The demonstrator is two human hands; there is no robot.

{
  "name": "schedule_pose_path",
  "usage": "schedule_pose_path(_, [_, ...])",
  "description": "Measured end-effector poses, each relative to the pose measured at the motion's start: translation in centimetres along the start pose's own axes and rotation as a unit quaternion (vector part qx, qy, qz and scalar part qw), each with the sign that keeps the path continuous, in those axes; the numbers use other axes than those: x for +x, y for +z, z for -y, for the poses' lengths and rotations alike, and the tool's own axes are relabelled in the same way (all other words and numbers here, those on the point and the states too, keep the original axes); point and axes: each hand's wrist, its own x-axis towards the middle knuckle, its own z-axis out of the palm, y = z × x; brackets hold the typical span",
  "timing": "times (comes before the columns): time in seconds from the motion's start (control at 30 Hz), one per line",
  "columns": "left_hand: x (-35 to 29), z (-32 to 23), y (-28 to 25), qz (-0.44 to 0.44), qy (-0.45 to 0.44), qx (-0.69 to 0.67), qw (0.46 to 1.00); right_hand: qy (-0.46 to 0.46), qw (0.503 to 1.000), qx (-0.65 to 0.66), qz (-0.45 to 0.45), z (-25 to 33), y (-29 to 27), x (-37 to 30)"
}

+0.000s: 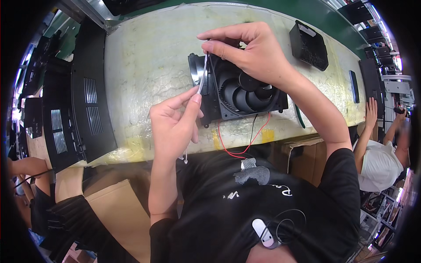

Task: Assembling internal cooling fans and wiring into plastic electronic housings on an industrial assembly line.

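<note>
Both my hands are above the worktable, with a thin whitish strand (203, 79), perhaps a wire or strip, stretched between them. My left hand (175, 120) pinches its lower part between thumb and forefinger. At the upper end, the thumb and forefinger of my right hand (252, 48) close near it. Small pale ends (185, 160) dangle beneath my left hand, seemingly part of the same strand. Under my hands lies a black fan (241, 94) in a square frame, a dark bracket along its left side. A red wire (222, 142) and a black one run from it toward me.
A black open box (309, 46) and a phone-like dark slab (354, 87) lie on the table's right. Black vented panels (90, 96) stand at the left. Cardboard boxes (118, 215) sit below the near edge. A co-worker's hand (371, 111) touches a black panel at far right.
</note>
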Motion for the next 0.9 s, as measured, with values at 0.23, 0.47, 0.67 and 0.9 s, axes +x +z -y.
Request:
schedule_pose_path(0.23, [0.31, 0.09, -0.01, 0.002, -0.002, -0.006, 1.000, 0.013, 1.000, -0.006, 0.004, -0.05, -0.02, 0.03])
schedule_pose_path(0.47, [0.08, 0.04, -0.03, 0.007, -0.007, -0.015, 1.000, 0.018, 1.000, -0.003, 0.013, -0.16, -0.16, 0.11])
schedule_pose_path(0.67, [0.39, 0.36, -0.15, 0.015, -0.004, -0.027, 1.000, 0.022, 0.999, -0.001, 0.027, -0.18, -0.14, 0.22])
schedule_pose_path(0.9, [0.30, 0.41, -0.26, 0.021, -0.004, -0.026, 0.999, 0.024, 0.999, -0.003, 0.031, -0.07, -0.14, 0.17])
